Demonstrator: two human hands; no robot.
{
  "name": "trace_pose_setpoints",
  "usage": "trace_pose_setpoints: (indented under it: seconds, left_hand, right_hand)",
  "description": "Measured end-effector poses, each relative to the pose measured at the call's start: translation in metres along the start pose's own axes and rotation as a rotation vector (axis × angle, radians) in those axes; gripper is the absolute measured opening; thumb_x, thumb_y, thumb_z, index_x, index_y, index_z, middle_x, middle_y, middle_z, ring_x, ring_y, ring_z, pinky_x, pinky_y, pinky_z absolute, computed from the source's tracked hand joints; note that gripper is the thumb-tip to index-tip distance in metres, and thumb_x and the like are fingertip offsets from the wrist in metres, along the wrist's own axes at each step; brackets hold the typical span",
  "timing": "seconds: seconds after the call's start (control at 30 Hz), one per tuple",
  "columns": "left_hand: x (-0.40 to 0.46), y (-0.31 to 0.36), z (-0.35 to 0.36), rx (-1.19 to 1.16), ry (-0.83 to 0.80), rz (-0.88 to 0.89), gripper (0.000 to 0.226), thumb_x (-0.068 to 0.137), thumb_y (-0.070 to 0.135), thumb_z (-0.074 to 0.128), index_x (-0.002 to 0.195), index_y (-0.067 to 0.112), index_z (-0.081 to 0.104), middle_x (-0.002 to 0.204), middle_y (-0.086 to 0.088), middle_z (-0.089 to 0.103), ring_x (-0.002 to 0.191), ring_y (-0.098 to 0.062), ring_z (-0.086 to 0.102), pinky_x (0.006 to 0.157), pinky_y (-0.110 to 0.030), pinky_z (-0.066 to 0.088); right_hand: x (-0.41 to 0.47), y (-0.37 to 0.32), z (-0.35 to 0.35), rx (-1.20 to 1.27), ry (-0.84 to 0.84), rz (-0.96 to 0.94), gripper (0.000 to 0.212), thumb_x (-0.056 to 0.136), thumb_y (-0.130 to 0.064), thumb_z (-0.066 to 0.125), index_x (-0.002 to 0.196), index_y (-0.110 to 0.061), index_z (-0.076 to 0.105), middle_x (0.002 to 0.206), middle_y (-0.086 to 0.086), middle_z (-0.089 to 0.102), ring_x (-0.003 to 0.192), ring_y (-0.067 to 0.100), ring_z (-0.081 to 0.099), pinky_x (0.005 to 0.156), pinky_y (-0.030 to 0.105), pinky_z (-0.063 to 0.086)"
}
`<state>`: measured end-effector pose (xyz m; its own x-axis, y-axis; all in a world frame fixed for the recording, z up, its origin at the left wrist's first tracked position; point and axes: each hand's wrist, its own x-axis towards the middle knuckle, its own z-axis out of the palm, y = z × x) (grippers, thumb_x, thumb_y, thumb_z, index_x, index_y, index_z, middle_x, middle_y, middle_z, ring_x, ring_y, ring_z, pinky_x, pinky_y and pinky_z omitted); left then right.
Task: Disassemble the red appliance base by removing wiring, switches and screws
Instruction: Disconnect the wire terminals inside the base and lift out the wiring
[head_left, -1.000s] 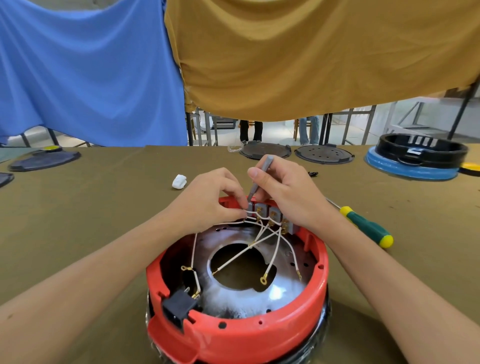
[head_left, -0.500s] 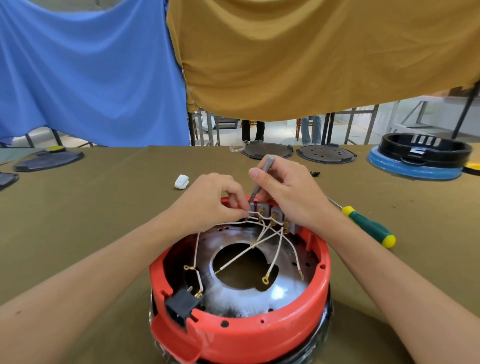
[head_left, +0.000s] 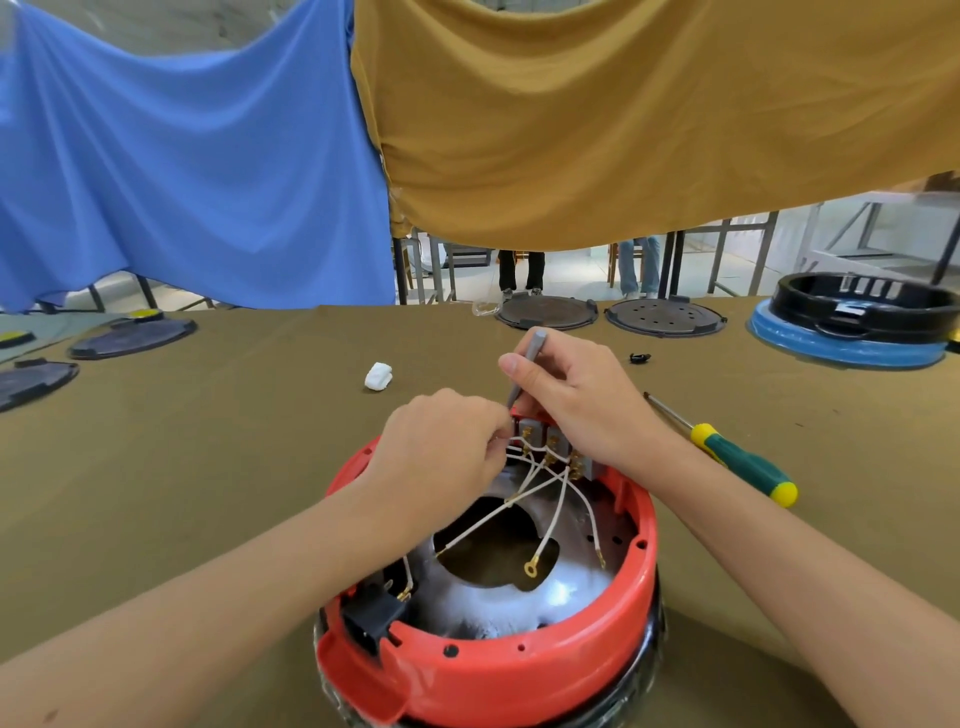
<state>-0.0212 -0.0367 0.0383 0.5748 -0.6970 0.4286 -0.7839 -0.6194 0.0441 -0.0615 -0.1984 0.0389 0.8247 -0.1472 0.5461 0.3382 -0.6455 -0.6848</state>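
Little moved since half a second ago: both hands kept at the far rim of the red appliance base (head_left: 488, 670), grip on the tool unchanged. Right hand (head_left: 582, 400) curled around a slim grey tool (head_left: 525, 370), tip angled down onto the row of grey switches (head_left: 550, 441) at the back wall, probably to pry a terminal loose. Left hand (head_left: 441, 457) closed with fingertips pinching the white wires (head_left: 524, 488) just beside those switches, likely bracing or tugging them free. Base near the table's front edge on olive cloth (head_left: 208, 467); inside, loose wire ends with ring terminals over the central hole, black socket block (head_left: 374, 616) at the near rim. Green-and-yellow screwdriver (head_left: 737, 457) idle to the right, within reach.
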Motion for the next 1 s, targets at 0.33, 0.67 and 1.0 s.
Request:
trace_pose_setpoints:
  seconds: [0.33,0.67,1.0]
  left_hand:
    - [0.001,-0.004,0.001,-0.135,0.010,0.011,0.014,0.084,0.017,0.061,0.079,0.021,0.073,0.043,0.005,0.036,0.050,-0.017,0.038,0.061,-0.040,0.050]
    - [0.004,-0.007,0.002,-0.260,0.045,-0.012,0.025,0.083,0.015,0.069,0.065,0.031,0.058,0.042,0.007,0.040,0.048,-0.011,0.040,0.061,-0.038,0.050]
    - [0.005,-0.008,0.004,-0.322,0.046,-0.022,0.026,0.081,0.014,0.071,0.065,0.031,0.059,0.042,0.009,0.043,0.049,-0.008,0.044,0.054,-0.031,0.042]
  right_hand:
    - [0.003,0.003,0.000,0.014,0.001,-0.003,0.024,0.100,-0.031,0.057,0.087,-0.012,0.061,0.067,-0.001,0.071,0.061,0.010,0.067,0.062,0.026,0.055]
    - [0.018,0.003,0.003,0.082,-0.027,0.139,0.027,0.101,-0.027,0.054,0.084,-0.006,0.058,0.055,-0.003,0.062,0.053,0.011,0.061,0.065,0.039,0.052]
    - [0.008,0.000,0.004,-0.037,-0.005,-0.005,0.026,0.101,-0.032,0.055,0.086,-0.011,0.060,0.067,0.004,0.068,0.064,0.017,0.066,0.065,0.035,0.052]
